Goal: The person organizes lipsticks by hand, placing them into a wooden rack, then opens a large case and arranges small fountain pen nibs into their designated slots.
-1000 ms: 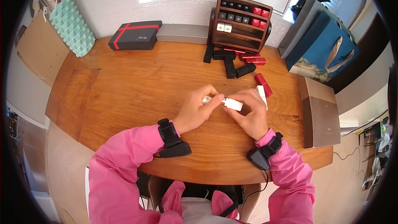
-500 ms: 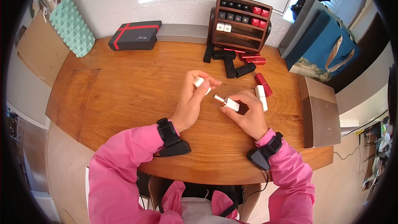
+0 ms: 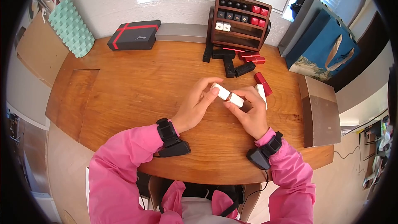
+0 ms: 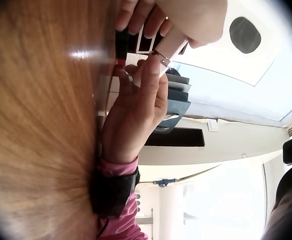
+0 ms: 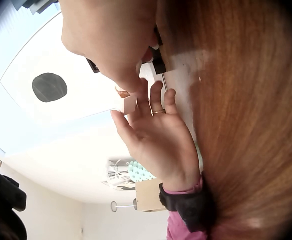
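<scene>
In the head view a white lipstick cap (image 3: 221, 91) is pinched between the thumb and fingers of the left hand (image 3: 194, 107). The right hand (image 3: 252, 114) pinches the white lipstick base (image 3: 236, 100). Cap and base are in line at a narrow coppery band, tilted down to the right above the table. In the left wrist view the white cap (image 4: 172, 42) meets that band near the right hand's thumb. The right wrist view has the left hand (image 5: 158, 137) with its other fingers spread; the right hand's fingers partly cover the join.
A wooden rack (image 3: 241, 23) with black, red and white tubes stands at the back. Before it lie black tubes (image 3: 229, 66) and red tubes (image 3: 263, 84); a white tube (image 3: 261, 94) lies beside the right hand. Boxes, such as a brown box (image 3: 319, 112), and a blue bag (image 3: 323, 45) stand around.
The left hand first drew the cap away up and left, baring the metallic lipstick tube; now the cap is back over it against the base. The right hand has hardly moved.
</scene>
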Action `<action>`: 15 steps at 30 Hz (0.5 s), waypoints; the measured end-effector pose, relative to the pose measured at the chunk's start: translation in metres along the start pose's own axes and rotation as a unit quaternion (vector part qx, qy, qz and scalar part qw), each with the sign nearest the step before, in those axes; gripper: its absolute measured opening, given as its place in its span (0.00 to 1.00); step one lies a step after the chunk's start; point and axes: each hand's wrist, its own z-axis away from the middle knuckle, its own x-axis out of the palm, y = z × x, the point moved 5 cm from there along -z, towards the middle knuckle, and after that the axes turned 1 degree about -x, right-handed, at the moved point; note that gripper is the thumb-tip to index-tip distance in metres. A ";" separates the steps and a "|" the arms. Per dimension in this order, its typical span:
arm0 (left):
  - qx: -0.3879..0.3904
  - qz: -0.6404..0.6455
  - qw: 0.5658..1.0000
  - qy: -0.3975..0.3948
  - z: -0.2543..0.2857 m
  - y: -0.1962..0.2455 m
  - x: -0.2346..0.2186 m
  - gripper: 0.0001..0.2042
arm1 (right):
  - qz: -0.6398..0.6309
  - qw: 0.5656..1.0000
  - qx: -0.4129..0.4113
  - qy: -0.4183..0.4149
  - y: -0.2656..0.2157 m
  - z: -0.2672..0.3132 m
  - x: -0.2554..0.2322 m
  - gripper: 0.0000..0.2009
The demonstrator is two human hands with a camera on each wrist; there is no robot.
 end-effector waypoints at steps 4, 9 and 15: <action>-0.001 -0.021 1.000 0.017 0.000 -0.002 -0.003 0.15 | 0.007 1.000 -0.006 0.011 0.000 0.000 -0.002 0.16; -0.018 -0.013 1.000 0.022 0.000 -0.002 -0.002 0.14 | 0.014 0.999 -0.028 0.012 -0.001 0.001 -0.002 0.16; -0.019 -0.030 0.999 -0.006 0.001 -0.001 -0.001 0.11 | 0.000 1.000 -0.022 0.002 0.001 0.002 -0.002 0.16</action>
